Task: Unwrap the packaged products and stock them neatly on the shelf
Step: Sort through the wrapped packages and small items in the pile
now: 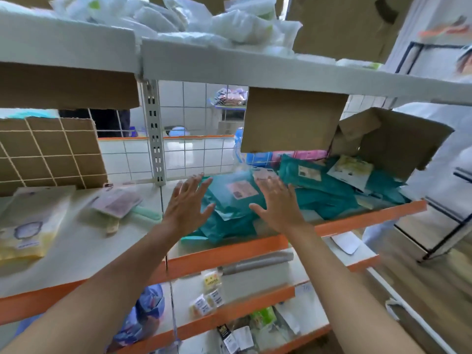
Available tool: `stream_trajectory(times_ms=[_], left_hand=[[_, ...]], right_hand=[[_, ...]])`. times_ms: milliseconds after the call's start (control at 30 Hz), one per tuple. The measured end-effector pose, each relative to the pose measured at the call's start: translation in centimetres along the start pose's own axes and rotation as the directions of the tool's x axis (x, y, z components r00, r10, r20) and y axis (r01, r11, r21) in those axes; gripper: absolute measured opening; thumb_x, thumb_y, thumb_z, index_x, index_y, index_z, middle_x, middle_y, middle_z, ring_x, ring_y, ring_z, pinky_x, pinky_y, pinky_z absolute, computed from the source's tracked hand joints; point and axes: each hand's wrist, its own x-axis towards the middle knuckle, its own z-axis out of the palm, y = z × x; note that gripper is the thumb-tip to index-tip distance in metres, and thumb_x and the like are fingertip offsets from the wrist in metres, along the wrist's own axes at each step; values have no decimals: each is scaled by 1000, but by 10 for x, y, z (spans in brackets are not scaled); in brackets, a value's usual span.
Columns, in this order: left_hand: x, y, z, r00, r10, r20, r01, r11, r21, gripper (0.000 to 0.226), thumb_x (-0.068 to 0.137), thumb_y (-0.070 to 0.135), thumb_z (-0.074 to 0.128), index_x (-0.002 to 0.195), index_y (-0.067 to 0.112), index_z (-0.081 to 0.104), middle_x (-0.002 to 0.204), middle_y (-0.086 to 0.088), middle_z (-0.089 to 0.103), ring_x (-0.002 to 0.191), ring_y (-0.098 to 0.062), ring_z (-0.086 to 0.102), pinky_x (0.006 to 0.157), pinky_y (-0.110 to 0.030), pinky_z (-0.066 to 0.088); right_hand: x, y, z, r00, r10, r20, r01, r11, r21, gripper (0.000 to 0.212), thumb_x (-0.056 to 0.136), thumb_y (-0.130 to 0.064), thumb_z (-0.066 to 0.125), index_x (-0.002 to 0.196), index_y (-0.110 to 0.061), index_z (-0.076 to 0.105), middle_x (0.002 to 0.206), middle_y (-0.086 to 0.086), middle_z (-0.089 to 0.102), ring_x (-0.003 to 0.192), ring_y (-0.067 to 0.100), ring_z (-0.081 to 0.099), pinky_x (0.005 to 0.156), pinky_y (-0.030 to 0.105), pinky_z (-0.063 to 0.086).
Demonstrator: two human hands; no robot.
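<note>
Cardboard box (293,118) overhangs teal packets (229,213) — left hand (187,205), right hand (278,203) splayed, empty, before them.

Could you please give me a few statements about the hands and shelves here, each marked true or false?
1. The left hand and the right hand are both open with fingers spread, holding nothing. True.
2. The packages just beyond the hands are red. False: they are teal packages.
3. The shelf under them has an orange front edge. True.
4. The upper shelf holds only glass bottles. False: it carries white plastic-wrapped packs and a cardboard box.
</note>
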Motion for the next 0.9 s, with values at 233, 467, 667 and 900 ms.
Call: stream_trajectory(times_ms=[233, 467, 667, 900], left_hand=[[5, -6, 9, 997, -74, -1, 74, 996, 58, 67, 82, 45, 45, 139, 10, 41, 140, -14, 42, 128, -33, 41, 106, -48, 30], [-45, -42, -7, 938, -342, -61, 347, 932, 101, 63, 90, 39, 51, 145, 20, 27, 153, -4, 23, 140, -23, 19, 112, -41, 14], [-85, -76, -14, 873, -486, -42, 486, 861, 146, 63, 92, 41, 45, 147, 21, 23, 156, -4, 15, 142, -21, 12, 113, -37, 6], [-97, -128, -27, 856, -517, -25, 515, 846, 135, 61, 92, 39, 46, 146, 21, 24, 154, -5, 20, 142, -21, 15, 113, -36, 10]], right_hand=[[30, 3, 14, 993, -43, 114, 43, 999, -2, 68, 94, -49, 45, 150, -26, 12, 158, 6, 10, 145, 26, 5, 116, 46, 4], [49, -44, 29, 954, -242, 178, 227, 969, 97, 67, 94, -47, 44, 150, -27, 11, 157, 7, 13, 145, 26, 5, 116, 46, 4], [47, -90, 45, 906, -353, 231, 315, 931, 185, 69, 94, -44, 46, 150, -28, 9, 157, 4, 14, 145, 24, 6, 117, 44, 3], [62, -151, 64, 892, -378, 247, 339, 922, 186, 71, 92, -44, 50, 149, -17, 17, 146, 10, 36, 138, 26, 28, 112, 41, 18]])
